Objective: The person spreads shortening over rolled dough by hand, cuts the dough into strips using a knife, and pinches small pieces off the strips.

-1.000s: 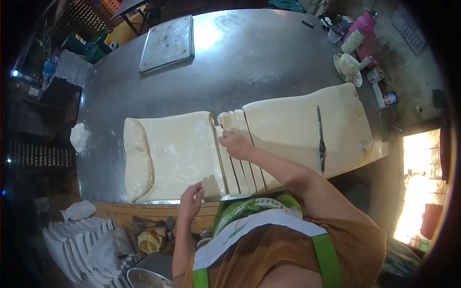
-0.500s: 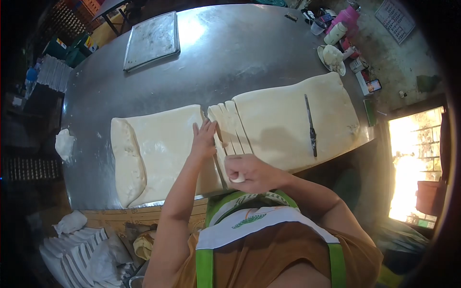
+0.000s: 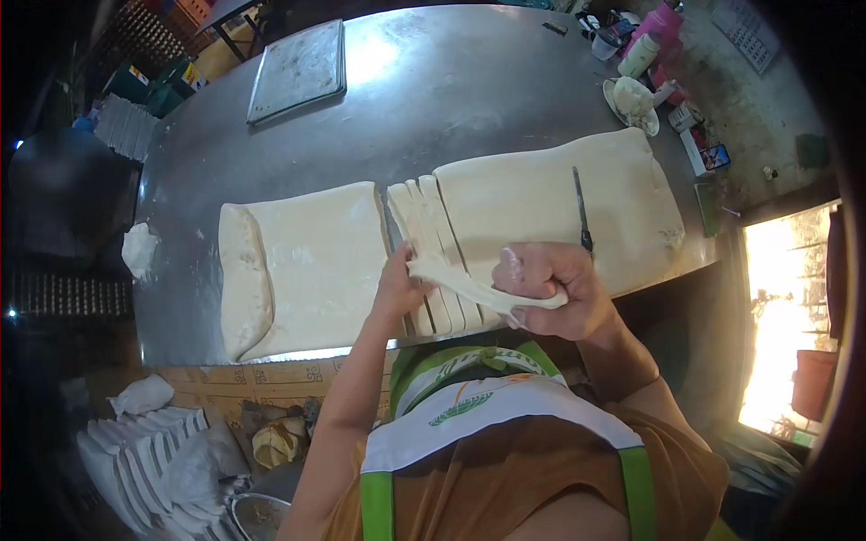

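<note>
up comes the strip (image 3: pixel 478 290) now, mid-frame over the cut dough (image 3: pixel 421 212), left hand (image 3: pixel 401 286) pinching one end, right hand (image 3: pixel 555 288) with fingers clamped round the other, so it's held both ends!

Dough strips (image 3: pixel 420 212) between dough slabs (image 3: pixel 316 266)

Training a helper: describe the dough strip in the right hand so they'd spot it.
On the metal table, cut strips lie between two dough slabs. Over them, the dough strip slants from left hand to right hand, lifted while its neighbours lie flat.
</note>
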A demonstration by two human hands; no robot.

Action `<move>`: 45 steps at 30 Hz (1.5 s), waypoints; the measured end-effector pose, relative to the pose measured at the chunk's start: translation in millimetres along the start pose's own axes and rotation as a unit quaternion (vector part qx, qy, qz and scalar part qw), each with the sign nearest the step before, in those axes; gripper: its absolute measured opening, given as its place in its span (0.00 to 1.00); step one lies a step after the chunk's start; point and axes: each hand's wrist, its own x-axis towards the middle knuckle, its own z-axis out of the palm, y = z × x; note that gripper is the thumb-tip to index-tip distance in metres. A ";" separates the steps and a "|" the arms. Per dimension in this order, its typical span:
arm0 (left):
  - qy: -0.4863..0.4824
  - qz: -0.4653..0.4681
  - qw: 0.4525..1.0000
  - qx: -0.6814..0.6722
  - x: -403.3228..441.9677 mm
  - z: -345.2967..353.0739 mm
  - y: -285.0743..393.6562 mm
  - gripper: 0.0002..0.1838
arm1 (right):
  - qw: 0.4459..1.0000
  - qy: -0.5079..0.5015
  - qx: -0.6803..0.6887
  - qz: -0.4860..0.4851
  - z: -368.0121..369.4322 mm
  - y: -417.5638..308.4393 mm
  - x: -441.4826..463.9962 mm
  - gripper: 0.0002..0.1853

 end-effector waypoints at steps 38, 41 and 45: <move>-0.185 0.114 0.952 -0.218 99.9 -22.3 118.6 0.21 | 0.863 0.256 -0.382 -0.207 -28.7 70.3 115.4 0.10; -0.104 0.273 0.953 -0.075 115.9 -32.8 157.3 0.13 | 0.812 0.286 -0.497 -0.107 -45.2 70.3 109.6 0.10; -0.193 0.173 0.962 -0.088 138.3 -46.0 140.0 0.10 | 0.883 0.238 -0.392 -0.101 -48.7 56.4 102.6 0.11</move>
